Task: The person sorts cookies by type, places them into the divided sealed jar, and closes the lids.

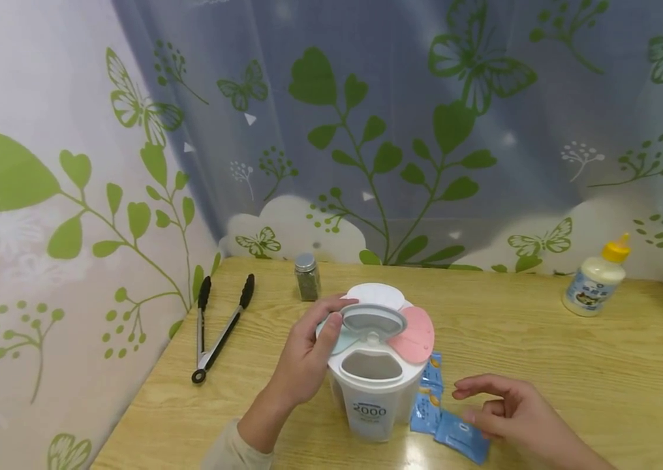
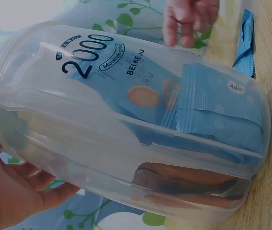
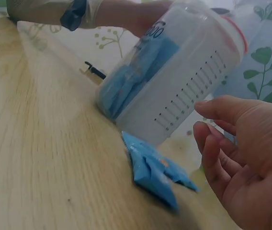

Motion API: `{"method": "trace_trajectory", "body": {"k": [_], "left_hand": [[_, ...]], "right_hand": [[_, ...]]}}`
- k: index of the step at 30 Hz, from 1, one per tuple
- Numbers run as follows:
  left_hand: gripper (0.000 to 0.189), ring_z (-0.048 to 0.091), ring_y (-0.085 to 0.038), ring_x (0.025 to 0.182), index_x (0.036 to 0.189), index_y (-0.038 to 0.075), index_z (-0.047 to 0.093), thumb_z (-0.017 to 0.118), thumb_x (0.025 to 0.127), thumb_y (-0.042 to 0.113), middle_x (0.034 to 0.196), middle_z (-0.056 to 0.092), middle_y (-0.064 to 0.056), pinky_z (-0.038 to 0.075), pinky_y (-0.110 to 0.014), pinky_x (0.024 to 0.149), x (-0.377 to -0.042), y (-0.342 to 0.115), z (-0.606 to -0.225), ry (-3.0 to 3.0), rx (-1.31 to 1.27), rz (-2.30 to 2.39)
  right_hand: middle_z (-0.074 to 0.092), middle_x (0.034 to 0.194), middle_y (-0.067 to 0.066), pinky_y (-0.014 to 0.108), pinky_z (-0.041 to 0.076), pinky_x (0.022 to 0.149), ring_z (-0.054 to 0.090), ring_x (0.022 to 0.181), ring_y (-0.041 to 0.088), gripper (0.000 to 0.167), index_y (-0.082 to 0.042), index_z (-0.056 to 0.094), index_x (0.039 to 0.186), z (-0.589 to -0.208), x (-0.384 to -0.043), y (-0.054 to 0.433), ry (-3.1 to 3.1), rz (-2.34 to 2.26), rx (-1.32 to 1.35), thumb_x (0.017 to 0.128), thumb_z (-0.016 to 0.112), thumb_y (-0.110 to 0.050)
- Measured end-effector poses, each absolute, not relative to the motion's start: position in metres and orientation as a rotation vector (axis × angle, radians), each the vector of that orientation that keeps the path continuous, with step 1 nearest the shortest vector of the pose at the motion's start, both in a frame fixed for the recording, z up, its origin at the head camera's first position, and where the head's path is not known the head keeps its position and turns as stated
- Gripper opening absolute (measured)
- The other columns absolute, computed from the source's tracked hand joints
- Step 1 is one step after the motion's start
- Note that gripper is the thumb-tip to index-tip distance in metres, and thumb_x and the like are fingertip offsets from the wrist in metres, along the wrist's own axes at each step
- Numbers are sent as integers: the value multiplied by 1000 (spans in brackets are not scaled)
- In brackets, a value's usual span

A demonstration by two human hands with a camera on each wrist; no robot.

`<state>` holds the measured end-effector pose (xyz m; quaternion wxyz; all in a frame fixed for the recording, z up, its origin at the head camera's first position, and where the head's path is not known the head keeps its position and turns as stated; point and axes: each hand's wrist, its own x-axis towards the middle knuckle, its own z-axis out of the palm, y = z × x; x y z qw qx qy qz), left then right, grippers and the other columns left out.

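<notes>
A clear storage container (image 1: 369,414) with a compartmented top stands upright on the table. Its front lid (image 1: 374,320) is raised, so one opening shows, and a pink lid (image 1: 414,336) beside it is down. My left hand (image 1: 303,352) grips the container's upper left side, thumb by the raised lid. Blue snack packets (image 2: 220,100) and brown-wrapped ones (image 2: 188,179) lie inside, in separate compartments. On the table, right of the container, are several blue packets (image 1: 462,436). My right hand (image 1: 513,414) hovers just above them, fingers loosely bent and holding nothing.
Metal tongs (image 1: 222,339) with black tips lie spread at the left. Behind the container stands a small glass jar (image 1: 307,279) with a grey cap. A bottle with a yellow nozzle (image 1: 592,284) is at the back right. Patterned curtains (image 1: 355,196) border the table.
</notes>
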<state>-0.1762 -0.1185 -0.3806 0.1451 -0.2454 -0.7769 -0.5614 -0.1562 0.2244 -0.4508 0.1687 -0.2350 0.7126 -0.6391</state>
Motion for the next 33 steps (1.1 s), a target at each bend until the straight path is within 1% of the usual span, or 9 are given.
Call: {"method": "trace_trajectory", "body": {"k": [4,10,11,13,18,24,26,29,33], "left_hand": [[29,47,-25,141,127,16,63,43,107,17,140,60,-3,36,-56,115,-176,-119,-380,-2236,-705,-1611],[29,47,-30,140,127,16,63,43,107,17,140,60,-4,36,-58,114,-175,-119,-381,-2234,-716,-1625],[29,47,-29,141,127,16,63,43,107,17,140,60,-4,36,-58,115,-175,-119,-380,-2237,-714,-1625],[29,46,-29,141,128,16,63,42,107,18,140,60,-3,36,-58,115,-174,-119,-380,-2242,-709,-1627],[28,47,-28,141,125,17,63,42,107,17,137,62,0,37,-53,116,-173,-120,-379,-2252,-698,-1631],[28,47,-25,140,125,16,63,42,107,16,136,62,0,37,-50,116,-175,-120,-379,-2246,-712,-1632],[28,48,-28,140,125,16,63,42,106,16,136,62,-1,37,-52,116,-175,-120,-379,-2238,-715,-1623],[28,48,-29,140,126,15,63,43,106,15,136,63,-2,37,-53,116,-175,-120,-379,-2231,-717,-1617],[29,47,-30,140,127,15,63,42,106,15,137,62,-2,37,-53,116,-176,-119,-379,-2228,-722,-1615]], "right_hand": [[71,117,-5,21,52,58,55,64,-2,38,4,57,131,-465,-160,224,1997,-1754,-594,95,64,-6],[71,113,-10,23,39,46,42,56,3,41,10,57,128,-481,-165,228,1994,-1659,-674,92,69,-6],[71,108,-12,24,39,45,41,55,5,41,9,58,128,-483,-165,228,2003,-1646,-702,92,69,-6],[68,111,-17,23,42,46,43,55,3,40,4,61,128,-486,-165,228,2032,-1620,-763,91,71,-7],[61,123,-18,24,45,45,43,52,2,34,-10,68,125,-491,-165,226,2124,-1539,-903,91,72,-11],[69,110,-6,24,41,42,42,52,-1,29,-12,70,119,-495,-166,227,2155,-1519,-1019,91,71,-7],[69,107,-6,23,41,43,42,52,0,29,-12,70,119,-494,-167,228,2149,-1520,-1028,91,71,-7],[69,99,-6,25,40,43,39,50,15,27,-10,70,118,-494,-168,229,2088,-1546,-1008,92,68,-4],[67,92,-5,28,39,43,35,52,27,24,-7,69,116,-493,-170,231,2000,-1594,-995,94,64,0]]}}
